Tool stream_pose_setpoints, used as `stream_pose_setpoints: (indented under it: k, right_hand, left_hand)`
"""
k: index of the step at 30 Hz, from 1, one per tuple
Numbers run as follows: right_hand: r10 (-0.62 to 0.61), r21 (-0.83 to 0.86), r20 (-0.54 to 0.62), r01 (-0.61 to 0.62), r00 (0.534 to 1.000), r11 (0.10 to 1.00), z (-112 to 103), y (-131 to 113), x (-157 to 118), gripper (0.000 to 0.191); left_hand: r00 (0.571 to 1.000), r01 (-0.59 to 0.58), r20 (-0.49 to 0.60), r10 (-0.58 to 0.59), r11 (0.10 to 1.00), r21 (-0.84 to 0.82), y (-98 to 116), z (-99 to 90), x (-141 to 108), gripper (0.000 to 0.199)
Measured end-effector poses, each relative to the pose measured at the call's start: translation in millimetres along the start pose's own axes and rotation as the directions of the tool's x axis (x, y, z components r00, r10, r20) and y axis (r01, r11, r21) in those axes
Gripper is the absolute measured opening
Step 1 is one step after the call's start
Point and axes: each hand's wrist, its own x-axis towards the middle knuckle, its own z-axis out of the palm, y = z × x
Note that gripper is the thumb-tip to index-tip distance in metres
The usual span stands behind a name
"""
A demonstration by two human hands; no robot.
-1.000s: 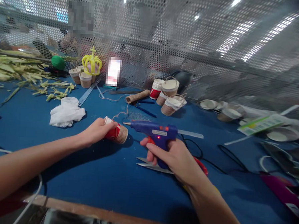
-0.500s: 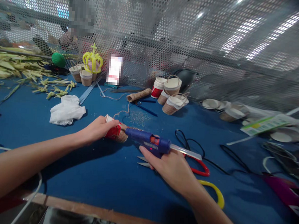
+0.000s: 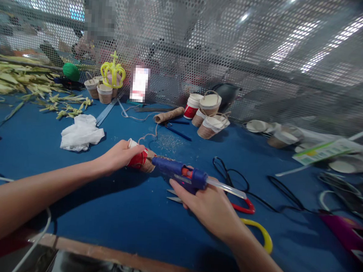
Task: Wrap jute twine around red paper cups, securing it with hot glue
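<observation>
My left hand [image 3: 121, 155] is closed around a red paper cup [image 3: 137, 160], tipped on its side, with brown twine wound about its lower part. From the cup the twine [image 3: 156, 130] runs back to a twine roll [image 3: 169, 115]. My right hand [image 3: 207, 200] grips a blue glue gun [image 3: 179, 171], with a clear glue stick [image 3: 227, 187] out of its rear. The gun's nozzle is at the cup, by the edge of the wound twine; whether it touches, I cannot tell. Scissors [image 3: 249, 205] with red and yellow handles lie partly hidden under my right hand.
Twine-wrapped cups [image 3: 210, 127] stand at the back, others beside a yellow crown [image 3: 113, 73]. A white cloth [image 3: 81, 134] lies left. Black cord [image 3: 234, 173] trails right. A perforated metal screen [image 3: 180, 50] rises behind the blue table [image 3: 119, 218]. A blue pen [image 3: 178, 132] lies mid-table.
Almost nothing differs. The rear of the glue gun and its glue stick have shifted very slightly; both hands keep their holds, with the nozzle still at the cup.
</observation>
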Motion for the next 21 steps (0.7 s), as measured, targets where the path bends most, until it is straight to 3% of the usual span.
stream_pose_setpoints:
  k: [6, 21]
  right_hand:
    - [0.062, 0.027, -0.004, -0.062, 0.998, 0.998, 5.5, 1.9, -0.9, 0.024]
    - [0.005, -0.024, 0.056, -0.004, 0.998, 1.0, -4.2, -2.7, 0.1, 0.029]
  left_hand:
    - [1.0, -0.009, -0.016, 0.01, 0.999, 0.051, -2.0, -0.3, 0.8, 0.036]
    - [0.998, -0.011, -0.06, 0.013, 0.999, 0.039, 1.0, 2.0, 0.0, 0.033]
